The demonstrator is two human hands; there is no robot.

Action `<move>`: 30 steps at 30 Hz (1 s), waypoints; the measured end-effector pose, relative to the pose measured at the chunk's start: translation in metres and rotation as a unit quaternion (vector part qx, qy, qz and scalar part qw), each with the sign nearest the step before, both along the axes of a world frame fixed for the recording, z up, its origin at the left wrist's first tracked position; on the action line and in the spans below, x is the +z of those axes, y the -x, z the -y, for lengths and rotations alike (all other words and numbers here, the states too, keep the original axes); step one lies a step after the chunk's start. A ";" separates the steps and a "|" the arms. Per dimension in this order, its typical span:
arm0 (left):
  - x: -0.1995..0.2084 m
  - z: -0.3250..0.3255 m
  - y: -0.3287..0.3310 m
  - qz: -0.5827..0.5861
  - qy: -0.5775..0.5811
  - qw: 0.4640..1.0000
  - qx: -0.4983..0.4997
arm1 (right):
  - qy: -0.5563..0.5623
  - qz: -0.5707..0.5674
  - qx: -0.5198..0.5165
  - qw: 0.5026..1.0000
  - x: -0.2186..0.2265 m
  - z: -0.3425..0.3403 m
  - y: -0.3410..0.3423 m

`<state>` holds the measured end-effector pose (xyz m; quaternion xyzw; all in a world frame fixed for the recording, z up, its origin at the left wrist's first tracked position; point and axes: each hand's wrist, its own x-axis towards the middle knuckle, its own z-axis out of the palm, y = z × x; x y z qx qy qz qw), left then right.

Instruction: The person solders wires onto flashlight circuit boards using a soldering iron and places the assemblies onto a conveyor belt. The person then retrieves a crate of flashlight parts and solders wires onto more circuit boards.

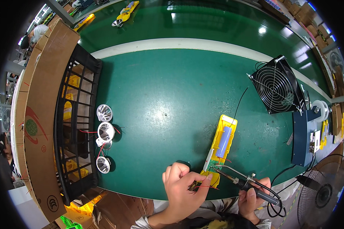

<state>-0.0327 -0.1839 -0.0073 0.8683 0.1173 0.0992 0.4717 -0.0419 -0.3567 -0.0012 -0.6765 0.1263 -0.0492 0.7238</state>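
Observation:
On the green bench in front of me lies a long yellow plastic housing (224, 134). It holds a blue cylindrical battery (223, 142) and a small green circuit board (214, 165) at its near end. My right hand (252, 198) grips a soldering iron (252, 189), which has a thin metal guide tube (230, 168) clamped to it. The iron's tip reaches the circuit board. My left hand (185, 189) is closed in a pinch at the housing's near end, with a thin red wire (207, 187) at the fingertips. A black wire (240, 103) sticks out from the far end.
Several silver reflector cups (106, 132) stand at the left beside a black plastic crate (78, 126) and a cardboard box (46, 114). A black fan (275, 87) and a dark blue solder-spool machine (301, 137) stand right. Beyond the pale rail (187, 43), another yellow unit (127, 12) lies.

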 end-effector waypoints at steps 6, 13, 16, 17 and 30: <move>0.000 0.001 0.000 -0.002 -0.001 1.000 0.001 | 0.041 0.000 -0.014 0.999 0.002 -0.005 -0.003; 0.001 0.001 0.000 -0.002 0.000 1.000 0.000 | 0.006 0.019 0.004 1.000 -0.001 0.003 0.000; 0.000 0.001 0.000 -0.002 0.004 1.000 0.003 | 0.040 0.009 -0.008 0.999 0.001 -0.005 -0.004; -0.001 0.001 0.000 -0.002 0.007 1.000 0.006 | 0.038 0.012 -0.012 0.999 0.001 -0.006 -0.004; -0.002 0.002 0.001 -0.002 -0.012 1.000 0.007 | 0.099 0.059 0.005 0.993 0.006 0.009 0.001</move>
